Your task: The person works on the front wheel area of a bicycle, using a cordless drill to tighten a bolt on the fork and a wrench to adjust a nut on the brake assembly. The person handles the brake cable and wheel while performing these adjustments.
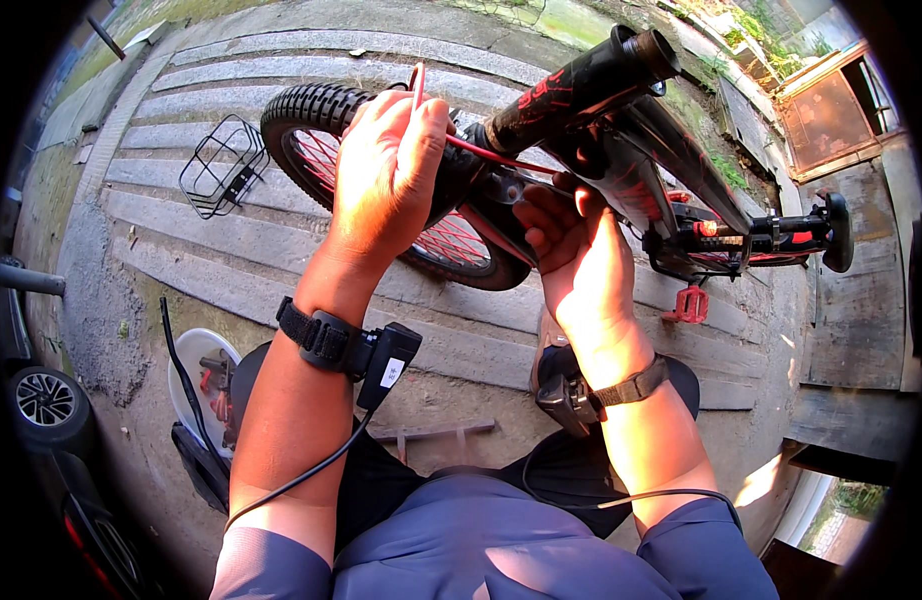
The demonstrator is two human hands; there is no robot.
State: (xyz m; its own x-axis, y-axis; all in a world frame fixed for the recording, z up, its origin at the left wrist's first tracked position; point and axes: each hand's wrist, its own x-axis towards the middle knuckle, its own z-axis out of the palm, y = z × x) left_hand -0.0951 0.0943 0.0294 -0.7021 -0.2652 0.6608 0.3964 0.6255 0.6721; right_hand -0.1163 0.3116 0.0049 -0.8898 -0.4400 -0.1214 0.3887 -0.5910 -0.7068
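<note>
A black bicycle with red markings stands in front of me, its head tube (581,85) tilted up to the right. My left hand (391,170) is closed round a red cable (491,157) above the front wheel (316,140), and a loop of the cable rises past the thumb. From there the cable crosses beside the frame to my right hand (581,250). That hand is palm up under the frame, its fingers curled in at the cable; the fingertips are partly in shadow. A strapped device sits on each wrist.
A black wire basket (224,168) lies on the slatted concrete beyond the wheel. At my left, a white bucket (188,365) holds tools, with a black bent rod (176,360) beside it. A red pedal (690,304) sticks out at right. A car wheel (53,402) is far left.
</note>
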